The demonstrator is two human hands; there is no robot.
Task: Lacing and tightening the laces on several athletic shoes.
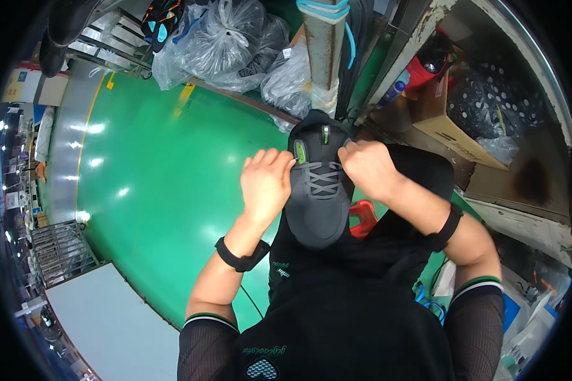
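Observation:
A dark grey sneaker (316,219) rests on my lap with its toe toward me and its collar away from me. Grey laces (324,181) criss-cross over its tongue, and a green patch shows beside the tongue. On the shoe's left side my left hand (267,181) is closed, thumb and forefinger pinching a lace near the upper eyelets. My right hand (370,166) is closed at the opposite eyelets, its fingers curled around what looks like the other lace end, mostly hidden. Both wrists wear black bands.
Clear plastic bags (225,41) are heaped beyond the shoe, by a rusty post (322,54) wrapped in blue cord. To the right, a cardboard box (448,130) sits on a shelf. A white tabletop (111,324) lies at lower left; a red object (363,219) shows under my legs.

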